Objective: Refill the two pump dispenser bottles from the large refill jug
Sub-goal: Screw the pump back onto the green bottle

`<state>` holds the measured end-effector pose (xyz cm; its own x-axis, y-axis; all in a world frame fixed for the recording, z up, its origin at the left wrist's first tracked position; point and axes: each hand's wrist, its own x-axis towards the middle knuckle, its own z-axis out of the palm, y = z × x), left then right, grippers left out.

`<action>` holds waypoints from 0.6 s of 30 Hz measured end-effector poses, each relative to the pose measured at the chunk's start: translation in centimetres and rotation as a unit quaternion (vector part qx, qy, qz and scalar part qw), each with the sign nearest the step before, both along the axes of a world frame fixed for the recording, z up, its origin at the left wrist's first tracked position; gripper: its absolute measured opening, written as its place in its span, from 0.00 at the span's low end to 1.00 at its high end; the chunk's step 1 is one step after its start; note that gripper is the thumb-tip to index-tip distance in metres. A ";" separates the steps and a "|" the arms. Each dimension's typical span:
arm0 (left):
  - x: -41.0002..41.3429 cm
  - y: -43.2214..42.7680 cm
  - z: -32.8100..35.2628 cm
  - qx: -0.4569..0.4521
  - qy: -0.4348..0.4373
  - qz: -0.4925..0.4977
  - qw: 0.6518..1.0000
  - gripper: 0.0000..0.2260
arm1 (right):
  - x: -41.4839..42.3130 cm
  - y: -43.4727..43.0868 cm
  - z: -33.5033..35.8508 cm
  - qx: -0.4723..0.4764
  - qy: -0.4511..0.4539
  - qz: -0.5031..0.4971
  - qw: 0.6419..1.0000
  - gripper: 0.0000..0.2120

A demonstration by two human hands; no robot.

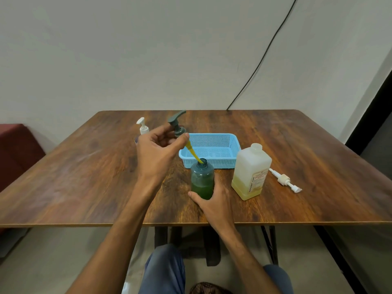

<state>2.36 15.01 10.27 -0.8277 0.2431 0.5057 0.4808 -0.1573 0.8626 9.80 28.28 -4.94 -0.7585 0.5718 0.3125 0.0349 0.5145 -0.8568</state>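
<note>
Left hand point(157, 149) pinches the grey pump point(177, 122), its yellow tube point(192, 152) dipping into the green bottle point(202, 179), which the right hand point(212, 200) grips on the desk point(84, 177).

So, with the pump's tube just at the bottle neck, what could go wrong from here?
1. The left hand holds the grey pump tilted, with only the tip of its yellow tube in the green bottle. The tube could drip onto the table.
2. The slanted tube may push on the rim, though the right hand grips the bottle's base.
3. The refill jug stands close beside the right hand and could be bumped.
</note>
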 end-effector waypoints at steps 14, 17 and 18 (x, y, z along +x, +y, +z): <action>-0.5 2.8 -0.4 -0.173 0.082 0.045 0.980 0.15 | -0.2 0.0 -0.2 -0.006 0.002 -0.002 1.000 0.38; -0.5 3.2 -0.4 -0.173 0.086 0.051 0.980 0.15 | -0.2 0.0 -0.1 -0.010 0.003 0.000 1.000 0.38; -0.5 3.3 -0.6 -0.175 0.089 0.052 0.979 0.15 | -0.1 0.0 -0.1 -0.012 0.003 0.000 1.000 0.38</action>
<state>1.83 18.35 9.69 -0.7632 0.3466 0.5454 0.6265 0.1900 0.7559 9.65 28.30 -5.05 -0.7570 0.5784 0.3041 0.0289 0.4945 -0.8687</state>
